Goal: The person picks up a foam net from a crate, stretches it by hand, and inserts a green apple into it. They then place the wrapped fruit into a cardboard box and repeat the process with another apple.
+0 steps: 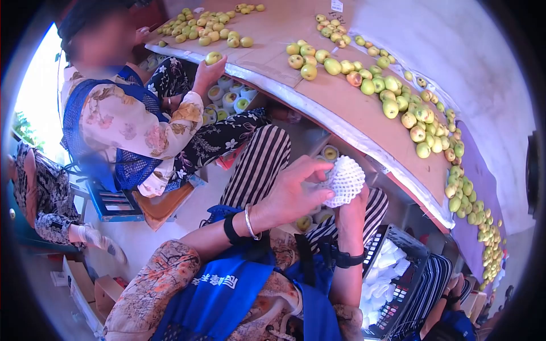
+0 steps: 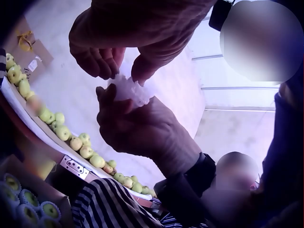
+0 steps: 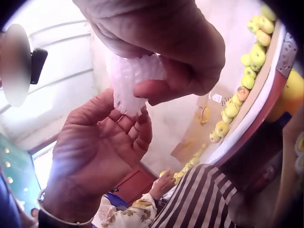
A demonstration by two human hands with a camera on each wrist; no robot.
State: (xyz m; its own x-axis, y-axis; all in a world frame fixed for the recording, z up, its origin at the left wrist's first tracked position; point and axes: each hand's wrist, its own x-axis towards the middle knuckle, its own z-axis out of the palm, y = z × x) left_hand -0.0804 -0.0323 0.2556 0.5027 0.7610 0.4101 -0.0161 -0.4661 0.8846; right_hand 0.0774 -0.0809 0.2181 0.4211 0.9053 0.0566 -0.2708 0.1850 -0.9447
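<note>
A white foam net sleeve (image 1: pixel 346 181) is held up between my two hands over the lap; it bulges round, and whatever is inside is hidden. My right hand (image 1: pixel 351 215) grips its body from below and the right side. In the right wrist view the thumb and palm wrap around the sleeve (image 3: pixel 137 78). From the left, my left hand (image 1: pixel 290 190), with a bracelet on its wrist, pinches the sleeve's edge with thumb and fingers. The left wrist view shows these fingertips on the ragged rim of the sleeve (image 2: pixel 135 91).
Yellow-green apples (image 1: pixel 389 109) line the cardboard-covered table (image 1: pixel 267 59) ahead. Below its edge stand boxes with netted apples (image 1: pixel 230 99). A black crate (image 1: pixel 412 256) of white foam nets (image 1: pixel 387 264) is at my right. Another person at left holds an apple (image 1: pixel 213 58).
</note>
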